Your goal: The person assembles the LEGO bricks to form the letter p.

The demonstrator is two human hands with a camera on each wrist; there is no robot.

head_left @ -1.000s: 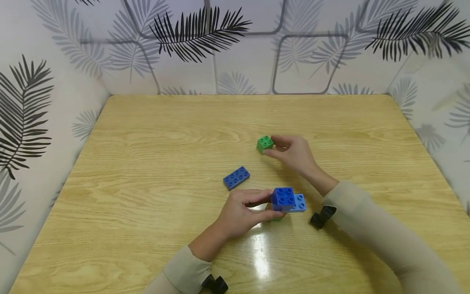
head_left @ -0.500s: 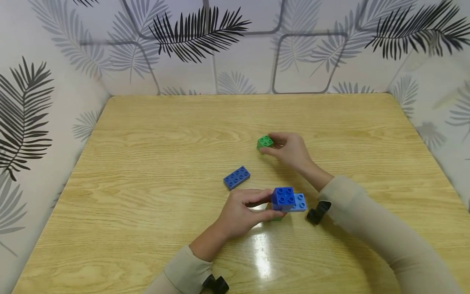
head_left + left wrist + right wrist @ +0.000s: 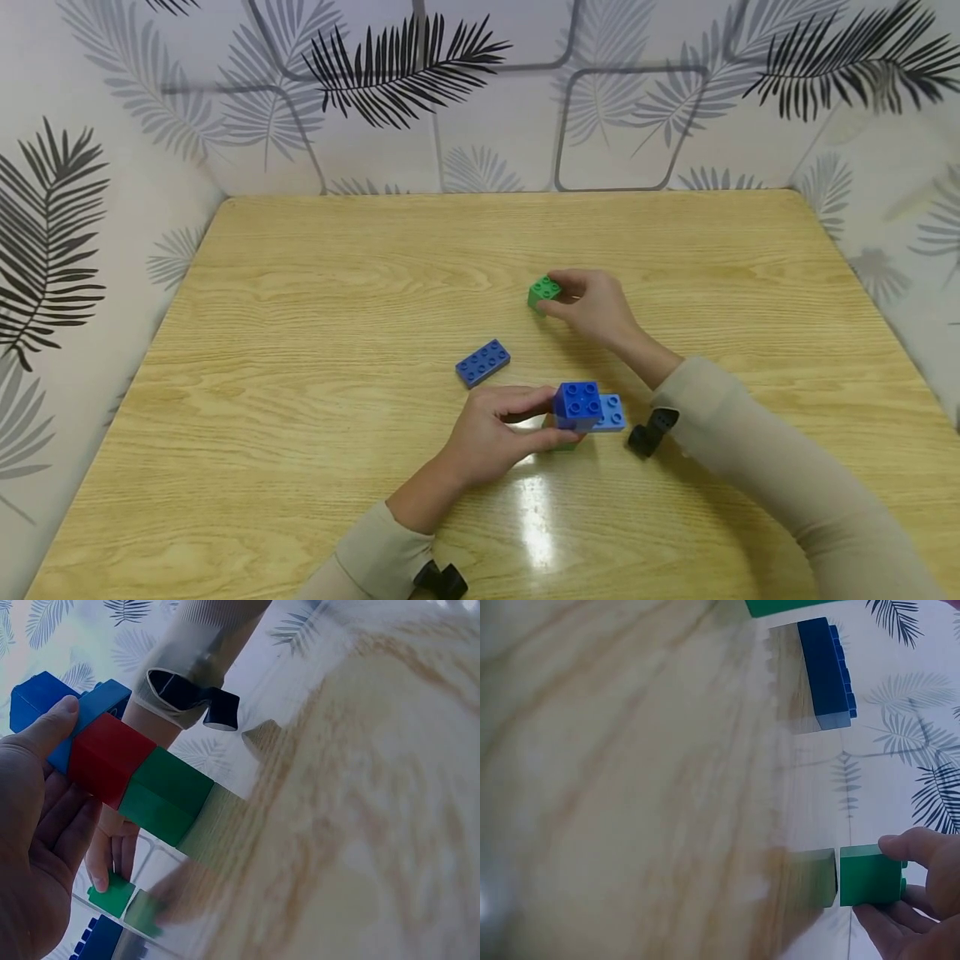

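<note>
My left hand (image 3: 487, 433) grips a stack of bricks near its top, thumb on one side and fingers on the other. The stack has a dark blue brick (image 3: 579, 405) on top, then a light blue brick (image 3: 613, 413) jutting to the right. Below these come a red brick (image 3: 111, 759) and a green brick (image 3: 166, 796), the latter at the tabletop. Farther back, my right hand (image 3: 596, 310) pinches a small green 2x2 brick (image 3: 870, 876) between thumb and fingers, studs up. Whether this brick touches the table, I cannot tell.
A flat dark blue 2x4 brick (image 3: 483, 363) lies on the wooden table (image 3: 300, 333), between the two hands and to the left. Leaf-patterned walls (image 3: 495, 125) border the table at the back and sides.
My right hand has shifted slightly away from me and closed in on the small green brick, which has moved a little to the right. The left hand and its stack stay put.
</note>
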